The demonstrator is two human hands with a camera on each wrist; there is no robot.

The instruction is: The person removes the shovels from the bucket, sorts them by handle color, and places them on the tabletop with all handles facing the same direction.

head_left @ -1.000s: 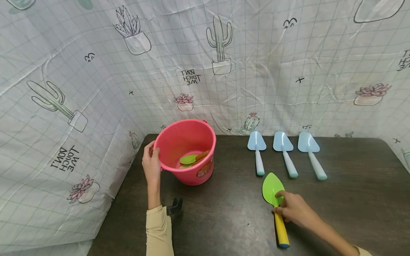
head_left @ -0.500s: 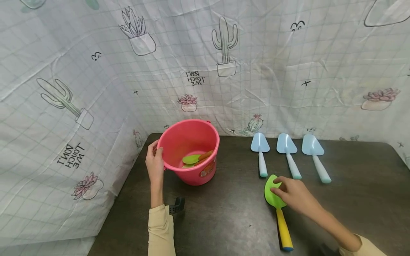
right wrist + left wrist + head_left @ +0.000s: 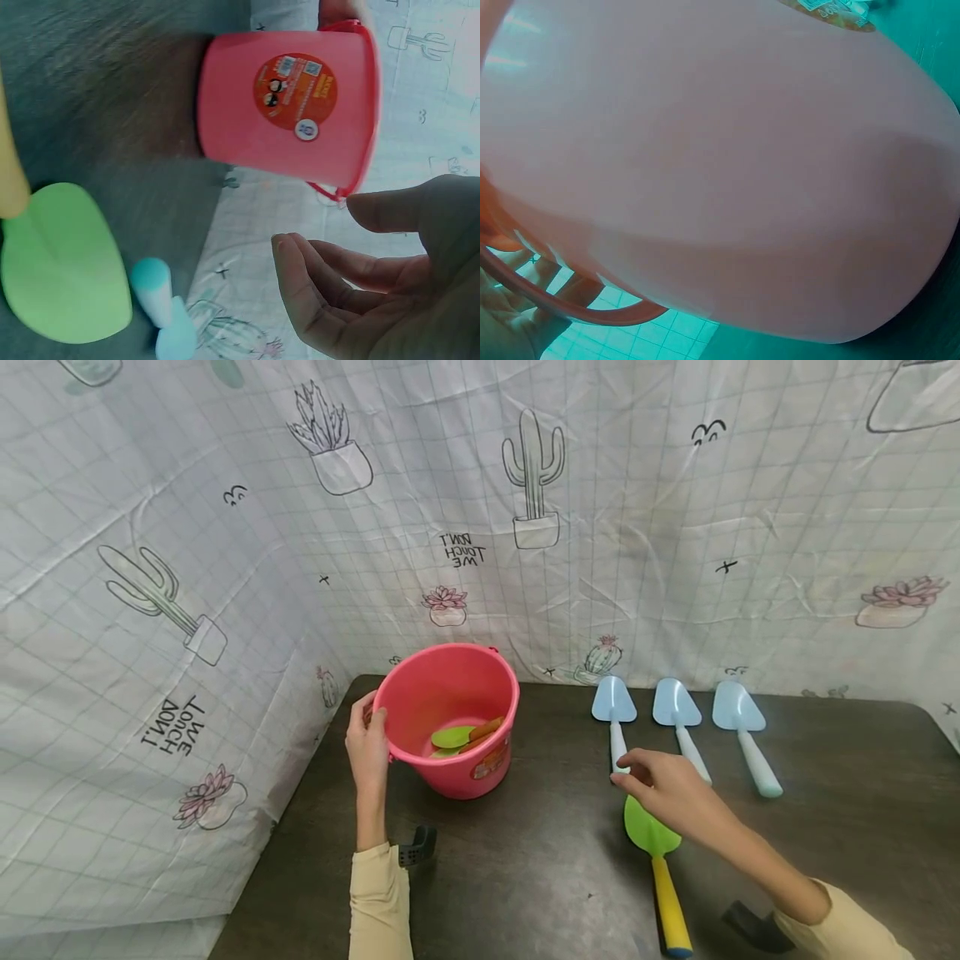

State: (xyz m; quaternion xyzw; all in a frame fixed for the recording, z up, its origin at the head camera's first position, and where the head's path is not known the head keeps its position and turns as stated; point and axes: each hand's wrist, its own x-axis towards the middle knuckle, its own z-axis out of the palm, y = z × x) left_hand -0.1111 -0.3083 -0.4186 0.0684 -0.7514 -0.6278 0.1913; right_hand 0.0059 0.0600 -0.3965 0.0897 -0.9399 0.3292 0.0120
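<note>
My left hand (image 3: pixel 367 739) grips the left rim of a pink bucket (image 3: pixel 459 781), thumb showing at the lip and fingers behind it. In the left wrist view, the bucket's wall (image 3: pixel 720 165) fills most of the frame. A green trowel (image 3: pixel 452 737) with an orange handle lies inside the bucket, over another green blade. My right hand (image 3: pixel 671 785) hovers with fingers loosely bent, holding nothing, as the right wrist view also shows. Below it lies a green trowel (image 3: pixel 651 831) with a yellow handle. Just beyond its fingertips is the handle of the leftmost light-blue trowel (image 3: pixel 613 700).
Two more light-blue trowels, a middle one (image 3: pixel 677 703) and a right one (image 3: pixel 738 708), lie along the back of the dark table (image 3: pixel 525 877). A cactus-print cloth (image 3: pixel 637 527) hangs behind and to the left. Each wrist carries a black strap mount.
My right hand has left the green trowel's blade, where its fingers were, and moved farther back over the table toward the light-blue trowels. My left hand stays on the bucket's rim.
</note>
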